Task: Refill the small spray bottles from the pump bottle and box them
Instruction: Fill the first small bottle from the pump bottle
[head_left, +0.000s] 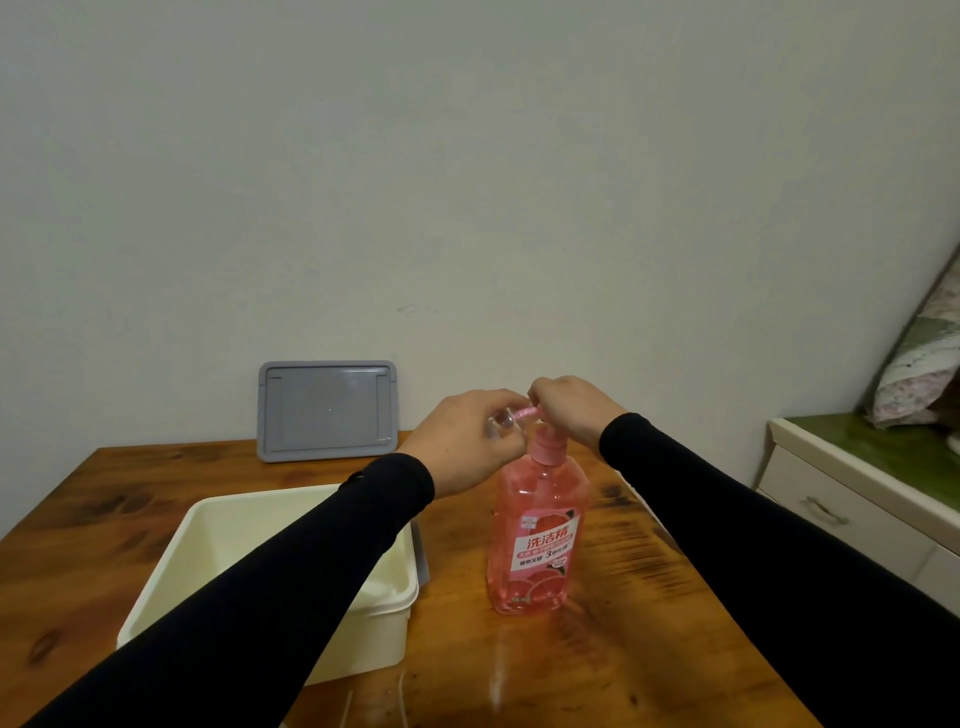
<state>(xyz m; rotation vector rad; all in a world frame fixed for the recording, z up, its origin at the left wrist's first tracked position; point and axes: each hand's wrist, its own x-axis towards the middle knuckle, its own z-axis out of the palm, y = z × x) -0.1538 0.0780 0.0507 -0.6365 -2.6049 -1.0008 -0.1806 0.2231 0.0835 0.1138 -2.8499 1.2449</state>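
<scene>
Pump bottle (537, 530), pink and labelled, stands upright on the wooden counter (623, 649), right of centre. I note my right hand (569, 410) curled over the pump head, fingers closed on it. My left hand (470, 439) grips a small clear spray bottle (501, 423) held sideways, its mouth at the pink nozzle (524, 414) (whether they touch, I cannot tell). A cream box (400, 592) sits open on the counter to the left of the pump bottle, just beside it, partly covered by my left sleeve. A grey lid (327, 410) leans upright against the wall at the far edge of the counter. A white drawer unit (852, 514) stands at far right, apart from the counter.
</scene>
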